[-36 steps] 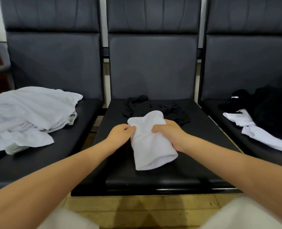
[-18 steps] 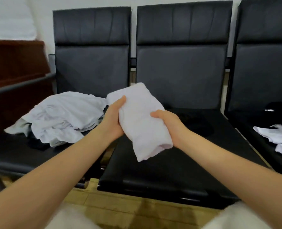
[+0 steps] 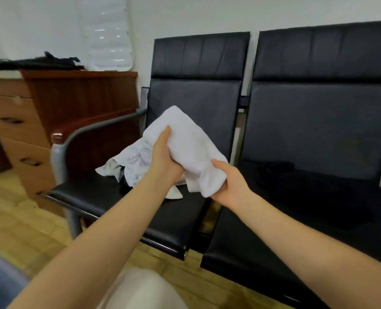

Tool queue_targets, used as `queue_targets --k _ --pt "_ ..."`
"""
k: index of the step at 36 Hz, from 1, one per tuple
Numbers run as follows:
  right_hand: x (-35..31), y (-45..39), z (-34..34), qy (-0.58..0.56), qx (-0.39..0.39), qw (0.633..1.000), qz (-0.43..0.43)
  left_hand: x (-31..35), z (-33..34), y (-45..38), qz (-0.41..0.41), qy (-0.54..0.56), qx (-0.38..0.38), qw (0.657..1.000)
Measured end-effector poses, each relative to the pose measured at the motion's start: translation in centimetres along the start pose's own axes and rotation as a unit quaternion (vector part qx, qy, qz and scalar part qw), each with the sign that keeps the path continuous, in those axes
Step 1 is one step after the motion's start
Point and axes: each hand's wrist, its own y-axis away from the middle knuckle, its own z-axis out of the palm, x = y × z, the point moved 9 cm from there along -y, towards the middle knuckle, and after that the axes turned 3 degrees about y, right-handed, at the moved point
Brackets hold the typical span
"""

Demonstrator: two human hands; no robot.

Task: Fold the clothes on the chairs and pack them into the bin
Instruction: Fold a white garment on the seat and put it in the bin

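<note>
Both hands grip a folded white cloth bundle [image 3: 191, 150] in the air above the left black leather chair [image 3: 122, 197]: left hand [image 3: 162, 161] clasps its side, right hand [image 3: 230, 186] pinches its lower end. A crumpled pale grey-white pile of clothes [image 3: 131, 163] lies on that chair's seat behind the bundle.

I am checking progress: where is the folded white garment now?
In the head view, the folded white garment is held up by left hand and right hand, above the left chair.

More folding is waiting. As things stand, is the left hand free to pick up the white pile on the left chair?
Probably not yet: the left hand grips the folded garment, as does the right hand. The pile lies just behind it, nothing between.
</note>
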Motion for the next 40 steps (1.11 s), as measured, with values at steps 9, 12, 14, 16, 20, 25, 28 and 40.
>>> queue_targets --k 9,12,14,16,20,25,28,40 --pt "5.1 -7.5 7.6 0.268 0.052 0.962 0.006 12.7 -15.0 2.8 0.07 -0.008 0.047 0.996" --pt "9.4 -7.7 11.7 0.326 0.032 0.944 0.032 15.8 -21.5 5.7 0.05 -0.004 0.081 0.995" --pt "13.1 -7.7 14.8 0.376 -0.008 0.925 0.044 17.5 -26.2 8.3 0.028 -0.02 0.123 0.992" --pt "16.0 -7.3 16.5 0.425 -0.024 0.903 0.062 17.9 -29.6 10.7 0.001 -0.075 0.161 0.984" --pt "24.0 -6.0 20.0 0.523 -0.107 0.843 0.059 18.9 -37.2 16.0 -0.036 -0.216 0.251 0.943" --pt "34.6 -2.9 21.9 0.572 -0.181 0.795 0.085 18.1 -47.0 22.4 -0.071 -0.247 0.386 0.886" --pt "41.3 -1.2 22.0 0.577 -0.231 0.775 0.11 17.2 -52.3 26.2 -0.079 -0.263 0.465 0.842" --pt "53.3 3.3 15.0 0.777 -0.362 0.501 0.12 8.5 -61.1 34.2 -0.271 -0.375 0.436 0.771"
